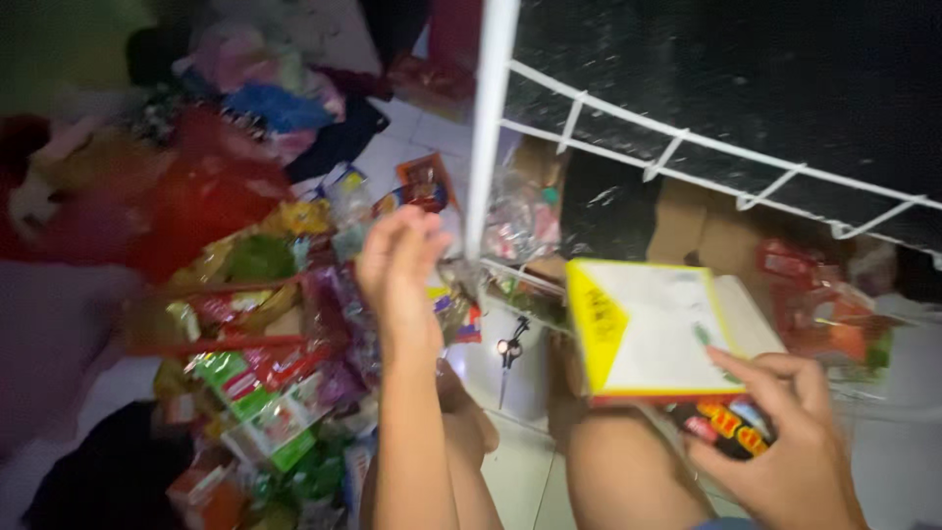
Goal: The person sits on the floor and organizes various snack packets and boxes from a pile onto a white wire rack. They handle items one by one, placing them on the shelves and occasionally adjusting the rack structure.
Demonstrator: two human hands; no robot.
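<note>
Right hand (790, 442) clamped, thumb on top, around a yellow-edged white box (653, 334) plus a dark packet (731, 427) beneath, kept flat above the knee. Left hand (397, 265) raised, fingers loosely curled and holding nothing, just beside the white rack post (488, 128). Further out, scissors (508, 355) on the floor tiles (515, 471), snack packets (265, 363) heaped at left.

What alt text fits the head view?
Seen from above, the right hand holds a yellow-edged white box, while the left hand reaches toward a white rack post. Colourful snack packets are heaped at left, and scissors lie on the tiled floor.
</note>
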